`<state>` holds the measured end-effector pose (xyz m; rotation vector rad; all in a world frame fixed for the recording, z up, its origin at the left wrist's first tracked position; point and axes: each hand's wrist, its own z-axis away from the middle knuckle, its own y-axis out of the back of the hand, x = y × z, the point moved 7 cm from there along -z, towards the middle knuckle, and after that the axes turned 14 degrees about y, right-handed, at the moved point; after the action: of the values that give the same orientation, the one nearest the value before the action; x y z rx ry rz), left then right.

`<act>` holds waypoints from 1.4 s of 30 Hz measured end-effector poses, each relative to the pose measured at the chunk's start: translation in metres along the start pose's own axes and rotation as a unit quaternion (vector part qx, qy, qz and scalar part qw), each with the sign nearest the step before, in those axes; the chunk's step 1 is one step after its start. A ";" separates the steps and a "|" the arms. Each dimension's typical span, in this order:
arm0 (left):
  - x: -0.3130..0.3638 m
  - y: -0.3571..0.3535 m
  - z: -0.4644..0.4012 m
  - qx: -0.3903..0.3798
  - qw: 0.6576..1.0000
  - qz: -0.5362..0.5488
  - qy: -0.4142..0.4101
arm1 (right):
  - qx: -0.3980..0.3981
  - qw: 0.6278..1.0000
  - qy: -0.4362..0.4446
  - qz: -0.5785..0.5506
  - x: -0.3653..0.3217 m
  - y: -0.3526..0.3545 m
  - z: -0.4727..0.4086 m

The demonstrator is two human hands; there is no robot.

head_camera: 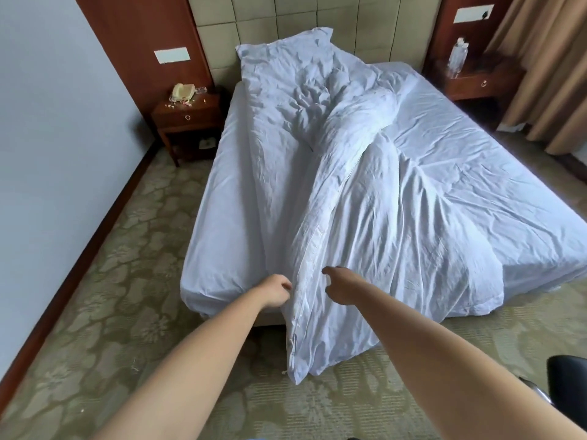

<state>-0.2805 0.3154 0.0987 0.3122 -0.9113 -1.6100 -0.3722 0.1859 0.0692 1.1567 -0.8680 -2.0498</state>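
A rumpled white duvet (355, 198) lies lengthwise down the bed (222, 236), bunched into a ridge in the middle, with its near end hanging over the foot of the bed toward the carpet. My left hand (277, 291) grips the duvet's hanging left edge with curled fingers. My right hand (341, 285) hovers just right of that ridge, thumb and finger spread apart, holding nothing; whether it touches the fabric is unclear. A fitted white sheet covers the mattress.
A wooden nightstand (187, 122) with a telephone (183, 92) stands left of the padded headboard (317, 23). Another nightstand (476, 81) with a plastic bottle (457, 58) stands right, next to tan curtains (546, 65). Patterned carpet (111, 296) surrounds the bed. A black chair edge (568, 379) shows at lower right.
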 end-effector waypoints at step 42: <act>0.236 0.077 -0.309 0.096 0.562 -0.632 -0.525 | 0.368 0.784 -0.475 -0.152 0.048 0.044 -0.246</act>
<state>-0.0870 -0.0203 0.0151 0.0656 -2.0561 -3.1964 -0.1657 0.0646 -0.0171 0.5002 -2.2473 -2.6720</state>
